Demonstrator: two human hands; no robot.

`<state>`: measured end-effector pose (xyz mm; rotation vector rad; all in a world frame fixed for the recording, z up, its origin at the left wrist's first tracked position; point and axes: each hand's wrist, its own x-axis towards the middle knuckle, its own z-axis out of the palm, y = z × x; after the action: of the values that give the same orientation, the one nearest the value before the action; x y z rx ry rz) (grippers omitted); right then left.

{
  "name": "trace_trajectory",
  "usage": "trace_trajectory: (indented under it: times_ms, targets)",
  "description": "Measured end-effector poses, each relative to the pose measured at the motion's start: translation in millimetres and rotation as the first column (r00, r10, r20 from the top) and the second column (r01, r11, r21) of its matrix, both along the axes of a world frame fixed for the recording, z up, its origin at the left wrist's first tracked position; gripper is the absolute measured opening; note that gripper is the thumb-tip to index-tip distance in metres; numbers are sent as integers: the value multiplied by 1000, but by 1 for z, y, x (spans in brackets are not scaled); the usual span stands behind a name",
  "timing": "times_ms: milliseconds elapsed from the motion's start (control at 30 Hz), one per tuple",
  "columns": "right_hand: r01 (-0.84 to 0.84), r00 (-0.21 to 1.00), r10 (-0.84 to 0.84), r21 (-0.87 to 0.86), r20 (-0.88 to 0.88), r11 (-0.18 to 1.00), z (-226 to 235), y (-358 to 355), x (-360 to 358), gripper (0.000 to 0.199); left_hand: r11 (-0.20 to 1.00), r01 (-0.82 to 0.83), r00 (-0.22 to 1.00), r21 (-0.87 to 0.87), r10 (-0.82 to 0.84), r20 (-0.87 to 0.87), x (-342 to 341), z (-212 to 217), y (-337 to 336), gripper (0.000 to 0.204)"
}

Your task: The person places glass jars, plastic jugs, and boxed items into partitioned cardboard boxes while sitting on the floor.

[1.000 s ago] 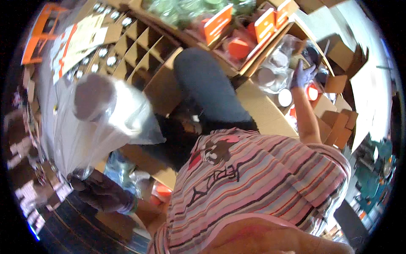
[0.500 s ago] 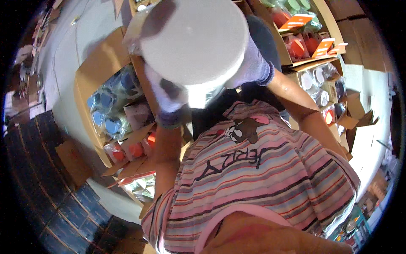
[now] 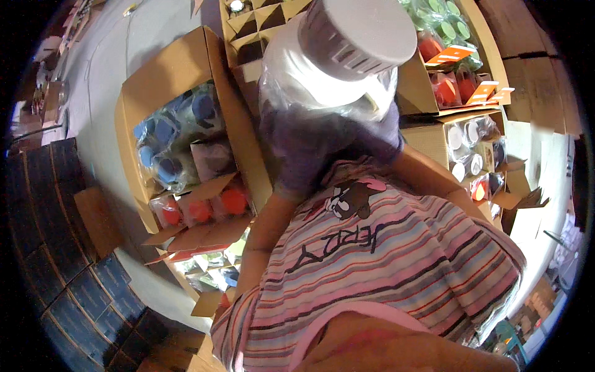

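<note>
A large bottle (image 3: 288, 71) with a wide grey ribbed cap (image 3: 362, 31) is held up close to the camera, tilted so that its cap leans up and to the right. Clear, crinkled plastic covers its body, and strong light glares off the part below the cap. My left hand (image 3: 294, 146), in a purple knitted glove, is closed round the lower left of the bottle. On the other side, my right hand (image 3: 385, 136), gloved alike, grips it too. Both hands are dark and smeared, and the bottle hides most of their fingers.
At left stands an open carton (image 3: 164, 68) of plastic-wrapped bottles with blue and red lids. A divided carton (image 3: 273, 17) lies beyond the bottle. More cartons with green, red and white lids (image 3: 447, 31) line the right. Dark boxes (image 3: 46, 204) are stacked far left.
The bottle has tipped over to the right, so its capped end and wrapped body now show instead of one broad round face. Both hands have drawn closer together beneath it.
</note>
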<state>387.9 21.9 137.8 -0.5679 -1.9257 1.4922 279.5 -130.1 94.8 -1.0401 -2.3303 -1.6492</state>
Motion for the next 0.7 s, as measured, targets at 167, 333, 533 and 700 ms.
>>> trace_trajectory:
  times_ms: [167,333,533,700]
  targets:
    - [-27,990,34,-50,136,998,41,21,-1,72,923,7,973,384,-94,210,-66,9,-10,54]
    - [-109,994,108,-62,-23,992,11,53,-12,63,863,-70,592,500,-368,717,-78,7,30,60]
    - [-114,985,170,606,-35,787,22,102,-9,43,557,-37,260,829,-796,547,-87,104,28,68]
    - [-40,935,344,938,-86,344,47,135,-9,24,931,290,648,220,-360,671,-66,167,36,68]
